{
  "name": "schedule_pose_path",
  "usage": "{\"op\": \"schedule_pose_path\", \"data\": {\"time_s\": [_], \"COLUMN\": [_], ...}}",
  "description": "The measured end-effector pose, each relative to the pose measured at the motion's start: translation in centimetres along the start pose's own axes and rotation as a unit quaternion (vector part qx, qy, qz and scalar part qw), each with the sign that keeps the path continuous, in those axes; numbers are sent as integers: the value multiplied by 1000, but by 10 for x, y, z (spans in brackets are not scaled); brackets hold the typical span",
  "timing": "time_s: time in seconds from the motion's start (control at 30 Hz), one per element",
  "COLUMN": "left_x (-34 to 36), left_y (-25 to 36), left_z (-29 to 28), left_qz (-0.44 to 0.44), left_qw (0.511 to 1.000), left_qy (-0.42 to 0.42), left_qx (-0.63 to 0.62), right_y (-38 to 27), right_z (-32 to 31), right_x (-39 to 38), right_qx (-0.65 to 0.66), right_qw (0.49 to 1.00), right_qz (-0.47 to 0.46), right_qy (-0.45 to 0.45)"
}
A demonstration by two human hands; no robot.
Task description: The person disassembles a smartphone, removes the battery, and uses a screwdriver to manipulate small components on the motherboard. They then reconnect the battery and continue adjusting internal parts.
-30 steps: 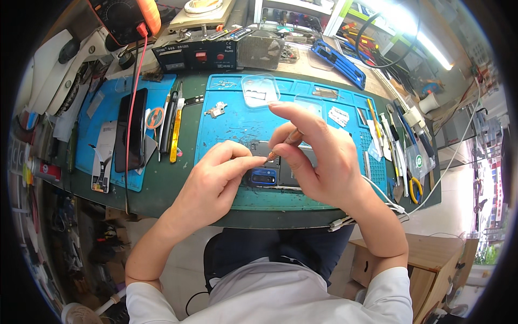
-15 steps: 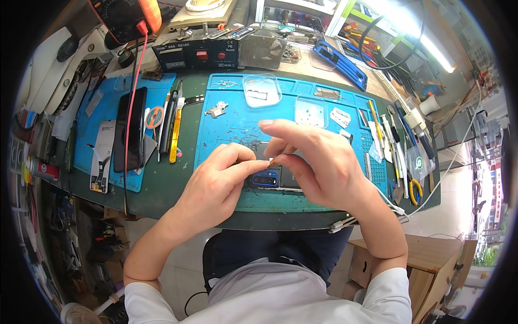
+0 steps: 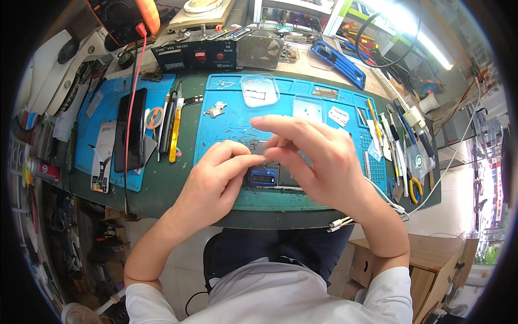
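My left hand [image 3: 206, 181] is closed in a pinch, its thumb and forefinger meeting my right hand's fingertips. My right hand [image 3: 327, 164] has its thumb and a finger pressed together there, while its forefinger stretches out to the left above. Whatever is between the fingertips is too small or hidden to name. Just below them lies an opened phone [image 3: 286, 176] with a blue camera block [image 3: 263, 176], partly covered by my hands. It rests on a blue work mat [image 3: 226, 135]. A small silvery metal part [image 3: 217, 109] lies farther back on the mat.
Two clear plastic boxes [image 3: 260, 90] sit on the mat. A black phone [image 3: 131, 129] and a yellow-handled tool [image 3: 175, 135] lie at the left. Several hand tools [image 3: 396, 140] and yellow pliers [image 3: 415, 190] are at the right. A black bench device [image 3: 199, 55] stands behind.
My right hand has shifted slightly left, and both hands' fingertips remain together. The small pale piece seen between the fingertips earlier no longer shows.
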State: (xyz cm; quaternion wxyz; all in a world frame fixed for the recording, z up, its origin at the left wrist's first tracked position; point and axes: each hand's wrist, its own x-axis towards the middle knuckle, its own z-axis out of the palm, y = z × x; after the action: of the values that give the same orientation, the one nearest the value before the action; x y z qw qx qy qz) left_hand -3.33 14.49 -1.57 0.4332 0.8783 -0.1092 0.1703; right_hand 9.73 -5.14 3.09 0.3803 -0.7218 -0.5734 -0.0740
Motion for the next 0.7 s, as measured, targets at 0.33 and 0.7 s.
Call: {"op": "schedule_pose_path", "data": {"time_s": [0.33, 0.7], "left_x": [0, 6], "left_y": [-3, 1], "left_z": [2, -6], "left_qz": [-2, -29], "left_qw": [1000, 999], "left_qy": [16, 16], "left_qx": [15, -11], "right_y": [-12, -14], "right_z": [-4, 2], "right_x": [4, 8], "right_qx": [-53, 51], "right_qw": [997, 996], "right_qz": [37, 55], "right_qy": [-31, -39]}}
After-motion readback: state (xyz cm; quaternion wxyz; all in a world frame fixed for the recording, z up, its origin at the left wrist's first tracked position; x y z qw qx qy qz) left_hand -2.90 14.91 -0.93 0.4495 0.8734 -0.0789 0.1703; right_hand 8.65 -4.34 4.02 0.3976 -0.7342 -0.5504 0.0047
